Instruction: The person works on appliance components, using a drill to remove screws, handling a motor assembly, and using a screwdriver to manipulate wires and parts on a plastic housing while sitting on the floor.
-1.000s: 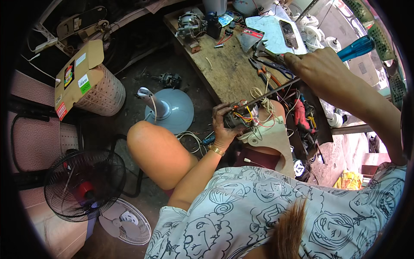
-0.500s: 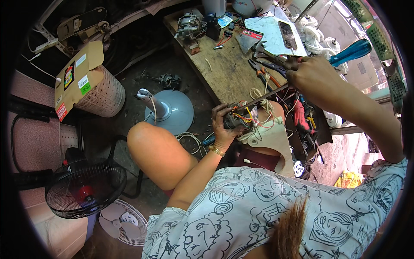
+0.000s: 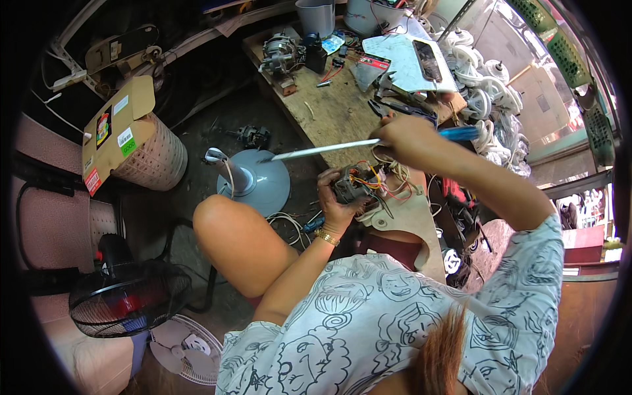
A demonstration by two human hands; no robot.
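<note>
My left hand (image 3: 334, 204) is closed round a small electric fan motor (image 3: 347, 187) with yellow, red and white wires, held over my lap. A gold bracelet circles that wrist. My right hand (image 3: 409, 138) grips a long screwdriver with a blue handle (image 3: 461, 133). Its bright shaft (image 3: 322, 150) points left, above and apart from the motor, and its tip appears over the grey-blue fan base (image 3: 273, 174). Beneath the motor, a cream fan housing piece (image 3: 411, 227) lies across my lap, with loose wires beside it.
On the wooden bench (image 3: 313, 122) are pliers (image 3: 401, 108), another motor (image 3: 280, 52), a phone (image 3: 428, 60) and a grey pitcher (image 3: 316, 16). White fan parts (image 3: 484, 89) crowd the right. To the left stand a carton-topped basket (image 3: 158, 155) and a black fan (image 3: 128, 289).
My right hand has moved left and the screwdriver has come away from the motor, its shaft swinging up to point left. My left hand still holds the motor.
</note>
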